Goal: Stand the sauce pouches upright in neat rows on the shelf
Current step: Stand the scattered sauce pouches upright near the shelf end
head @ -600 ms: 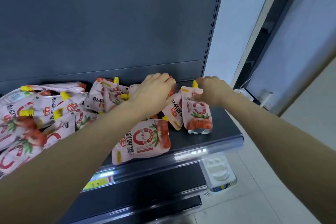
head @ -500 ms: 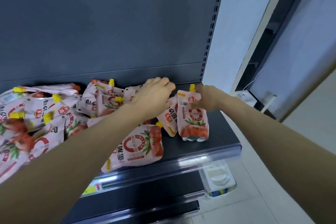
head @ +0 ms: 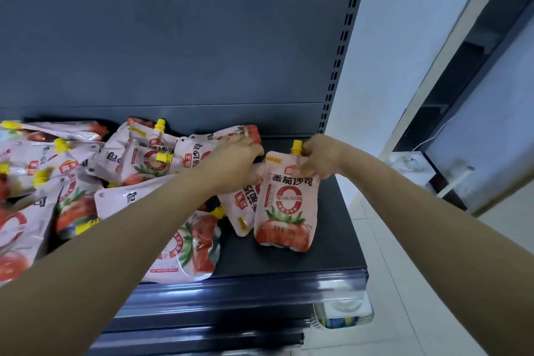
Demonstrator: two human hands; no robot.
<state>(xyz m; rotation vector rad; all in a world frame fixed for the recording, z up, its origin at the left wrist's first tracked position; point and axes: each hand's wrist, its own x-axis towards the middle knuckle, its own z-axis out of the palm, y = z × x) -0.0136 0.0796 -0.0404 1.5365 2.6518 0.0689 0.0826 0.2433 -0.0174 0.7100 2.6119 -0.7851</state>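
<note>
I'm counting one pink, yellow-capped plastic sauce pouch standing upright, at least ten more lying in a heap left of it, and two hands: left hand, right hand.

A heap of sauce pouches covers the left and middle of a shelf. Right of it stands an upright pouch, the right hand gripping its top. The left hand rests on a leaning pouch beside it, behind a flat pouch at the front edge.

Left hand, right hand outstretched
</note>
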